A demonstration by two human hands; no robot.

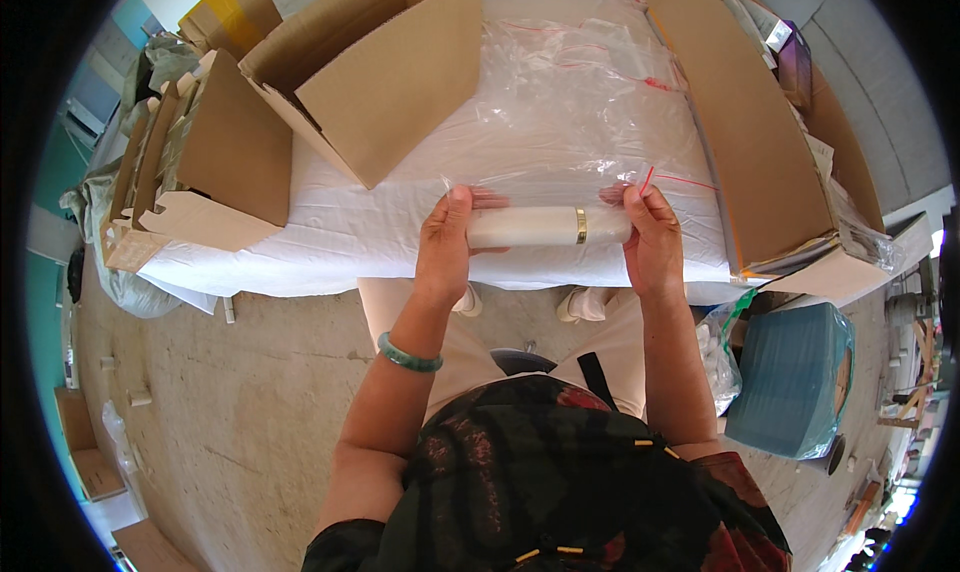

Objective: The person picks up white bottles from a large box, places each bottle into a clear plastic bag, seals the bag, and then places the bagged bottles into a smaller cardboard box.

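A white cylindrical bottle with a gold band lies sideways between my hands, above the front part of the white-covered table. Clear plastic film of a zip bag shows around it, with a red strip by the right hand. My left hand is closed at the bottle's left end, its thumb up and its fingers partly behind the bottle. At the other end, my right hand pinches the bag's film near the red strip. Whether the bottle is wholly inside the bag, I cannot tell.
More clear zip bags lie spread over the white cloth. An open cardboard box stands at the back left, beside a box of cardboard pieces. Along the right runs a long carton; a blue wrapped bundle sits below it.
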